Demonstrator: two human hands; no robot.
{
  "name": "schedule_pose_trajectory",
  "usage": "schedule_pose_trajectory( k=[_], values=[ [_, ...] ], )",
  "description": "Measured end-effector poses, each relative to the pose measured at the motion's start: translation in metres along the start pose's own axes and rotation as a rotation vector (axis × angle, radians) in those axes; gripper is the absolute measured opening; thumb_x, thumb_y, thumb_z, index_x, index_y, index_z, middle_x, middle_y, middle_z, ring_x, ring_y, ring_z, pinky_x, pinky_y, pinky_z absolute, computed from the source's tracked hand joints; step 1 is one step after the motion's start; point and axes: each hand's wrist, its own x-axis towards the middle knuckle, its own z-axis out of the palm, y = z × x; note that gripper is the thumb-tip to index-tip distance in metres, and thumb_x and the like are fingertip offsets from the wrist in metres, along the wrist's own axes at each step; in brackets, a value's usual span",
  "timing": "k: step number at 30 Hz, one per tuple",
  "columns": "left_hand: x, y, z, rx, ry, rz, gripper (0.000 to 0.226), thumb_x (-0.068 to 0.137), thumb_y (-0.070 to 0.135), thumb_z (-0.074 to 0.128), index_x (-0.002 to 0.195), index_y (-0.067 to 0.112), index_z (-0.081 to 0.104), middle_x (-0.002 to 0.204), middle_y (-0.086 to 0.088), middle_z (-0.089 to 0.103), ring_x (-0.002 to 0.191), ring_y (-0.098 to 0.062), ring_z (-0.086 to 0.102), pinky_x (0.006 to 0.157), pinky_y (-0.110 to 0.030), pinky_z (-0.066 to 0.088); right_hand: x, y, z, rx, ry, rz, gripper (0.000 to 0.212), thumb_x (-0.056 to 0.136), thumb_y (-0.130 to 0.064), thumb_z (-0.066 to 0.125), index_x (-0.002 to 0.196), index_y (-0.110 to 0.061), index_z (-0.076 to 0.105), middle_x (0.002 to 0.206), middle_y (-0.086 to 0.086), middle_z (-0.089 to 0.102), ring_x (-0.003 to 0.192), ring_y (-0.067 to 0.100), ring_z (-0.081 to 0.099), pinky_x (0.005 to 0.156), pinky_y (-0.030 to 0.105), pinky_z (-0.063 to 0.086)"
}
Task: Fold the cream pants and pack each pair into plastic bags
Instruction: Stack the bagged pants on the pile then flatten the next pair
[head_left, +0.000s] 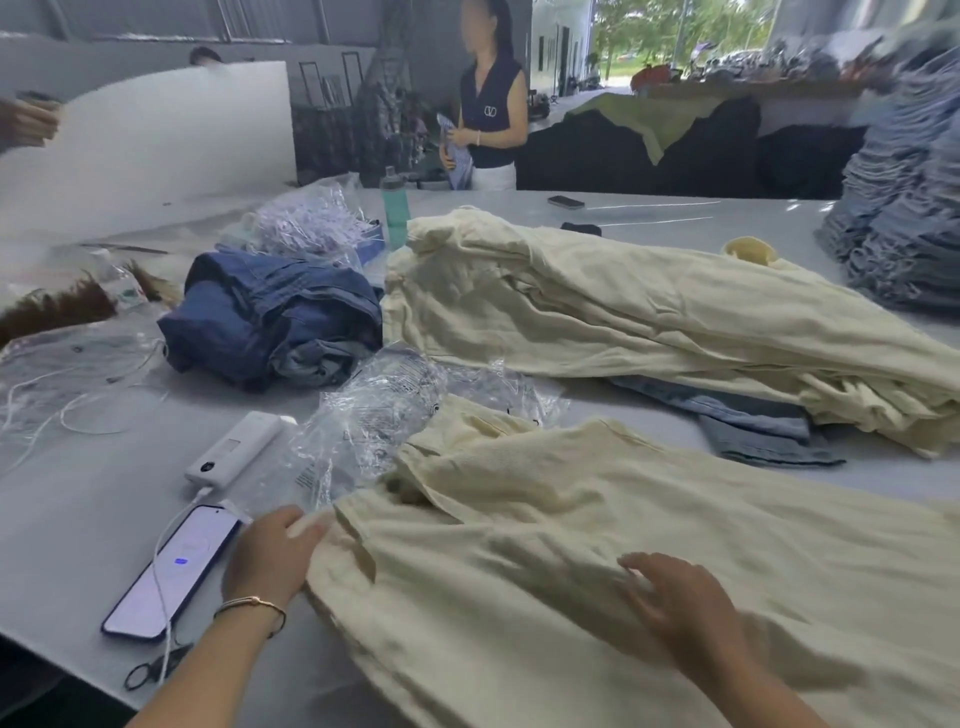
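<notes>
A pair of cream pants (545, 545) lies spread on the white table in front of me, its waistband toward the left. My left hand (272, 553) holds the waistband edge, fingers curled over the cloth. My right hand (675, 605) lies flat on the fabric with straight fingers. A pile of more cream pants (623, 322) sits farther back across the table. Crumpled clear plastic bags (384, 415) lie between the pile and the spread pair.
A phone (171, 577) on a white cable, a white power bank (234, 447) and small scissors (156, 670) lie at my left near the table's front edge. Blue denim (270, 317) is heaped at centre left. Folded jeans (904, 182) are stacked far right. A person stands beyond the table.
</notes>
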Motion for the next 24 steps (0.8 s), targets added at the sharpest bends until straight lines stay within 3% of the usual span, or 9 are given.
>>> schedule_pose_trajectory(
  k=[2, 5, 8, 10, 12, 15, 18, 20, 24],
  values=[
    [0.005, -0.008, -0.013, 0.11, 0.097, -0.074, 0.036, 0.082, 0.031, 0.068, 0.057, 0.012, 0.05, 0.056, -0.005, 0.048, 0.06, -0.033, 0.044, 0.053, -0.031, 0.035, -0.001, -0.005, 0.0, -0.044, -0.032, -0.158, 0.018, 0.083, -0.039, 0.07, 0.073, -0.025, 0.067, 0.067, -0.007, 0.06, 0.069, 0.021, 0.064, 0.058, 0.028, 0.036],
    [0.0, -0.02, -0.016, 0.374, -0.001, -0.193, 0.036, 0.083, 0.043, 0.056, 0.061, 0.015, 0.052, 0.065, -0.003, 0.053, 0.066, -0.028, 0.049, 0.061, -0.028, 0.038, -0.005, -0.008, 0.003, -0.005, -0.29, -0.179, 0.03, 0.084, -0.06, 0.054, 0.099, -0.035, 0.063, 0.084, -0.012, 0.057, 0.086, 0.008, 0.06, 0.065, 0.022, 0.036],
    [-0.006, -0.021, -0.011, 0.571, -0.101, -0.22, 0.022, 0.081, 0.045, 0.055, 0.074, 0.025, 0.06, 0.099, -0.005, 0.056, 0.096, -0.028, 0.051, 0.082, -0.035, 0.042, 0.006, -0.003, 0.004, 0.014, -0.386, -0.123, 0.043, 0.081, -0.071, 0.046, 0.106, -0.039, 0.061, 0.086, -0.012, 0.061, 0.085, 0.005, 0.058, 0.066, 0.019, 0.037],
    [-0.005, -0.015, -0.003, 0.444, -0.011, -0.112, 0.01, 0.077, 0.029, 0.066, 0.083, 0.022, 0.063, 0.104, -0.01, 0.057, 0.1, -0.032, 0.05, 0.081, -0.039, 0.043, 0.021, -0.003, 0.0, 0.046, -0.38, -0.067, 0.042, 0.089, -0.063, 0.043, 0.091, -0.026, 0.063, 0.074, -0.008, 0.061, 0.073, 0.008, 0.056, 0.058, 0.02, 0.034],
    [0.001, 0.001, 0.006, 0.25, 0.034, 0.046, 0.015, 0.075, 0.012, 0.07, 0.089, 0.012, 0.066, 0.099, -0.014, 0.062, 0.097, -0.035, 0.053, 0.082, -0.042, 0.043, 0.038, -0.004, -0.003, 0.012, -0.288, -0.028, 0.036, 0.094, -0.051, 0.047, 0.081, -0.021, 0.063, 0.069, -0.009, 0.06, 0.069, 0.009, 0.055, 0.058, 0.023, 0.034],
    [0.022, 0.039, 0.023, -0.039, -0.021, 0.119, 0.013, 0.084, 0.014, 0.067, 0.096, 0.01, 0.067, 0.099, -0.008, 0.067, 0.095, -0.026, 0.059, 0.081, -0.033, 0.044, 0.065, -0.006, -0.004, 0.018, -0.103, 0.062, 0.01, 0.09, -0.034, 0.06, 0.097, -0.036, 0.067, 0.085, -0.017, 0.062, 0.071, 0.002, 0.056, 0.06, 0.02, 0.036],
    [0.057, 0.074, 0.046, -0.188, -0.142, 0.066, 0.03, 0.088, 0.031, 0.064, 0.114, 0.015, 0.064, 0.112, -0.002, 0.066, 0.101, -0.014, 0.059, 0.083, -0.024, 0.042, 0.092, 0.005, -0.002, -0.026, -0.099, 0.132, 0.037, 0.089, -0.03, 0.061, 0.125, -0.033, 0.055, 0.121, -0.015, 0.055, 0.102, 0.005, 0.056, 0.073, 0.022, 0.043],
    [0.084, 0.091, 0.063, -0.137, -0.24, 0.077, 0.048, 0.088, 0.038, 0.064, 0.129, 0.015, 0.054, 0.129, -0.003, 0.058, 0.115, -0.016, 0.054, 0.093, -0.026, 0.041, 0.108, 0.019, 0.0, -0.124, -0.159, 0.179, 0.054, 0.091, -0.033, 0.057, 0.142, -0.027, 0.038, 0.143, -0.009, 0.04, 0.129, 0.012, 0.039, 0.091, 0.027, 0.044],
    [0.132, 0.116, 0.09, 0.001, -0.46, 0.015, 0.077, 0.081, 0.05, 0.068, 0.144, 0.021, 0.034, 0.143, -0.003, 0.047, 0.126, -0.024, 0.048, 0.101, -0.035, 0.041, 0.127, 0.051, -0.003, -0.204, -0.271, 0.304, 0.07, 0.096, -0.037, 0.049, 0.153, -0.023, 0.011, 0.16, -0.003, 0.012, 0.145, 0.019, 0.017, 0.109, 0.033, 0.033]
  ],
)
